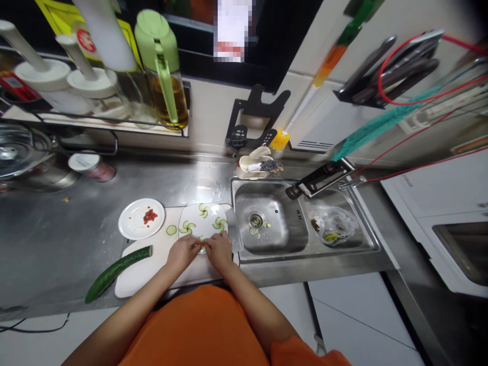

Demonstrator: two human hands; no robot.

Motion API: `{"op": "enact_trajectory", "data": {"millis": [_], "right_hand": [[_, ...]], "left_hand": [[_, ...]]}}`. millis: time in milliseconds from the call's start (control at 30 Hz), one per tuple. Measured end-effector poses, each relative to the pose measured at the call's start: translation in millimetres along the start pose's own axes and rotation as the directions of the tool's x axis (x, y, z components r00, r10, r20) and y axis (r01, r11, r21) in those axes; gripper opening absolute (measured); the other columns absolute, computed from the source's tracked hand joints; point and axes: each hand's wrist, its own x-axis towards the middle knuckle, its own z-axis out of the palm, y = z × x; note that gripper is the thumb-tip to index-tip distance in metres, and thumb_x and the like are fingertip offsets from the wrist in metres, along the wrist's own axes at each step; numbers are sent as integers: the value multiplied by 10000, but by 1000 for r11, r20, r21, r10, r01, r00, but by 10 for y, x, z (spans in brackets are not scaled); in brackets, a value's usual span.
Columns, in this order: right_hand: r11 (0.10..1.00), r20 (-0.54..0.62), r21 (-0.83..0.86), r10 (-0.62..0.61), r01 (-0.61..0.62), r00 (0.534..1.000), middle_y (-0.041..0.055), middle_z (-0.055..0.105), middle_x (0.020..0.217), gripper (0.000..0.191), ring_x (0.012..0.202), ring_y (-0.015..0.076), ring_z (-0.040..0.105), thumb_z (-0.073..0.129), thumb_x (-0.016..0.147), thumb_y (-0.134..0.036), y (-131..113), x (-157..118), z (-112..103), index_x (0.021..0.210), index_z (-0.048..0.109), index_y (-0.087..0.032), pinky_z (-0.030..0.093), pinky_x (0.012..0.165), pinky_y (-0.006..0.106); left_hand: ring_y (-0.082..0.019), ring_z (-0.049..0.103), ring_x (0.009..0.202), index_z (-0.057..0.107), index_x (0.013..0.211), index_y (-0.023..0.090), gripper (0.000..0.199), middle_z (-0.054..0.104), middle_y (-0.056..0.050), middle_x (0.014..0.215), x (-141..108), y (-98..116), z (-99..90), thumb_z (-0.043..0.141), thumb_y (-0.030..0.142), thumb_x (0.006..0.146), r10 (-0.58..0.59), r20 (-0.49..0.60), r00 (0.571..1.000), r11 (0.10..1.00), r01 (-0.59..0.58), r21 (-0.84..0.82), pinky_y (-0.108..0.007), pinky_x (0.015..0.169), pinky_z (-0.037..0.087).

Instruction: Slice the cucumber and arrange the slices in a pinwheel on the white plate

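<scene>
My left hand (184, 252) and my right hand (219, 251) meet over the near edge of a white square plate (195, 222). Both have their fingers pinched, with a tiny red bit (202, 243) between the fingertips; which hand grips it is unclear. Cucumber slices (186, 227) are laid on the plate in pinwheel shapes with red centres. The pinwheel nearest me is partly hidden by my fingers. Beneath the plate lies a white cutting board (143, 277), bearing a loose cucumber slice (171, 230) and the end of a cut cucumber (118, 269).
A round white plate (129, 223) with chopped red pieces (150, 216) overlaps the board's far left corner. Right of the board, a steel sink (287, 229) holds cucumber scraps and a plastic bag (337, 223). A can (93, 166) and a pot (41, 168) stand at the back left.
</scene>
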Motion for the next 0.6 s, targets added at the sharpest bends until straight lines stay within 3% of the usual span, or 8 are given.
{"op": "enact_trajectory", "data": {"millis": [600], "right_hand": [[1000,-32,19,-9,10,999,65,652,971,243,1044,253,432,488,925,-325,43,-42,12,1006,716,-302,360,746,338]], "left_hand": [[-192,632,815,738,816,217,191,704,-59,821,-29,7,-46,564,296,805,28,-38,999,996,-31,-82,-287,769,468]]}}
